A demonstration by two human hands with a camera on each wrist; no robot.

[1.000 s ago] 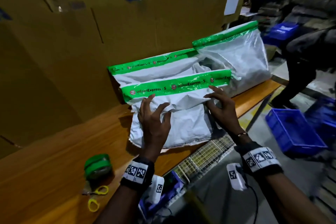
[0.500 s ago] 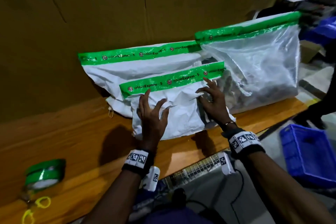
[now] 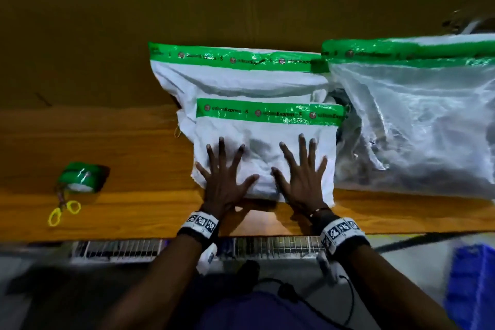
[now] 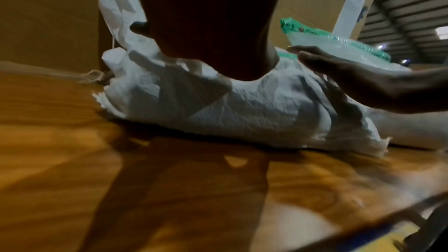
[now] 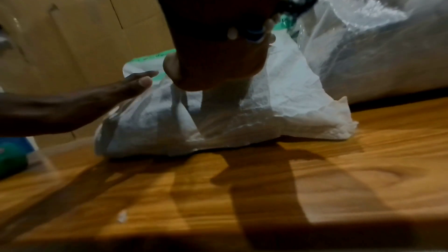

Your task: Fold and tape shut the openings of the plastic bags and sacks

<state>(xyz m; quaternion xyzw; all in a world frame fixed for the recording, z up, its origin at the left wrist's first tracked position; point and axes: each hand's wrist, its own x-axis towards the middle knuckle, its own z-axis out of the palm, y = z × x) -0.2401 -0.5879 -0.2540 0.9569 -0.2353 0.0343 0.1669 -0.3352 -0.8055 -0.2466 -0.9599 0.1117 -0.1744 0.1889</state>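
Note:
A small white woven sack (image 3: pixel 265 139) with green tape (image 3: pixel 267 114) across its top lies on the wooden table (image 3: pixel 120 147). My left hand (image 3: pixel 225 171) and right hand (image 3: pixel 301 169) both press flat on its near half, fingers spread and straight. Behind it leans a larger white sack (image 3: pixel 235 83), also sealed with green tape. To the right stands a clear plastic bag (image 3: pixel 417 120) with a green taped top. In the left wrist view my left palm (image 4: pixel 211 26) rests on the small white sack (image 4: pixel 254 108); in the right wrist view the small sack (image 5: pixel 278 106) bulges under my right palm (image 5: pixel 218 49).
A green tape roll (image 3: pixel 80 177) and yellow-handled scissors (image 3: pixel 64 211) lie at the table's left. A cardboard wall (image 3: pixel 187 2) backs the table. A wire rack (image 3: pixel 115 248) runs below the near edge. A blue crate (image 3: pixel 471 284) sits on the floor at right.
Both hands have slid toward me onto the sack's lower half and flattened with fingers spread. My head has turned to face the sacks squarely.

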